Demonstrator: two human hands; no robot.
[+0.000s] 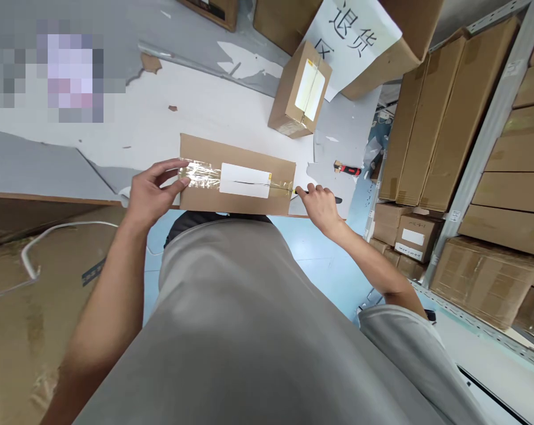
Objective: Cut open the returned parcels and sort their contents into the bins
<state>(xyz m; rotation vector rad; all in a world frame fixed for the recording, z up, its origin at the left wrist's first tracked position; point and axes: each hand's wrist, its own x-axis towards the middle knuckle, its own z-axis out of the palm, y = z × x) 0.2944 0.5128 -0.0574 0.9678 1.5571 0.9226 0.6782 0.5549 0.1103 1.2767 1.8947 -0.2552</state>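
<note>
A long flat cardboard box lies near the front edge of the table. Clear tape runs along its middle, and a white label on top has a lengthwise slit. My left hand grips the box's left end, thumb and fingertips on the shiny tape. At the opposite end my right hand is closed around a utility knife, whose dark handle end sticks out to the right. The knife's tip is by the box's right edge, at the end of the slit; the blade itself is hard to make out.
A smaller taped box stands behind, beside a large carton with a handwritten paper sign. A red and black cutter lies at the right. Shelves of cartons rise on the right; a big carton stands lower left.
</note>
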